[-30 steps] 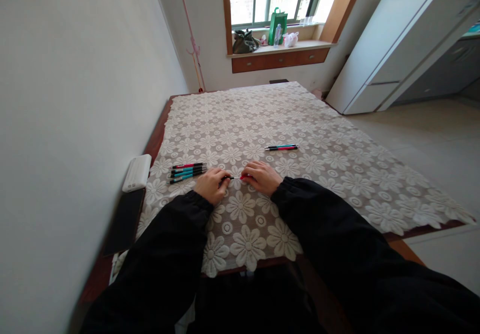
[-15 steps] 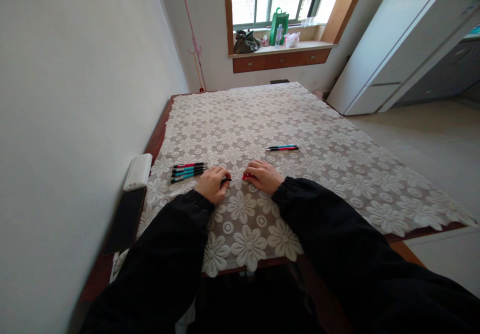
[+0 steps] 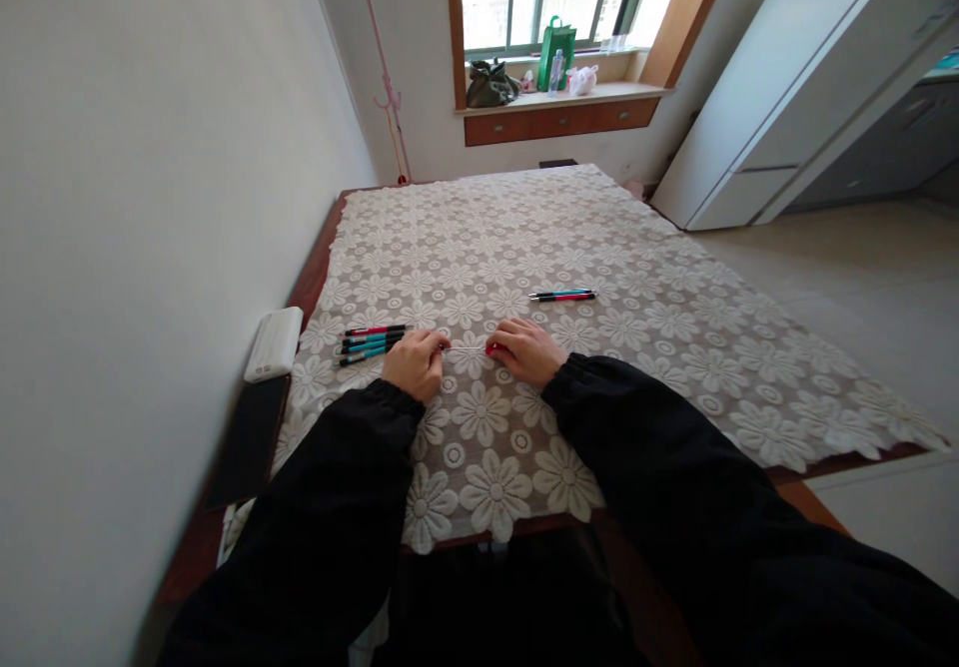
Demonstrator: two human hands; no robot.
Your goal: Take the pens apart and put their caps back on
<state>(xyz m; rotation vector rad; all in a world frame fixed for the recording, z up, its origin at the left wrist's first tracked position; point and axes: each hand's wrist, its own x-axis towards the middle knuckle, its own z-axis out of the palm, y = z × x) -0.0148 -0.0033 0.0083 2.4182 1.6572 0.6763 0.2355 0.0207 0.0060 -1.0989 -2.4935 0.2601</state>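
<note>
My left hand (image 3: 415, 363) is closed in a pinch on a small dark pen part, mostly hidden by the fingers. My right hand (image 3: 528, 351) pinches a red pen barrel (image 3: 492, 349), of which only an end shows. A thin whitish pen refill (image 3: 468, 349) spans the gap between both hands, just above the tablecloth. Close beside my left hand lie several pens (image 3: 371, 340), one red and black, the others blue and black. Beyond my right hand are two more pens (image 3: 563, 296), one blue and one red, side by side.
A floral lace tablecloth (image 3: 498, 487) covers the table. A white power bank (image 3: 274, 344) and a dark flat object (image 3: 249, 442) lie along its left edge by the wall. At the back are a windowsill with bags (image 3: 556, 56) and a white fridge (image 3: 779, 98).
My left hand has moved a little to the left, away from the right one, and more of the whitish refill shows between them. My right hand has stayed in place.
</note>
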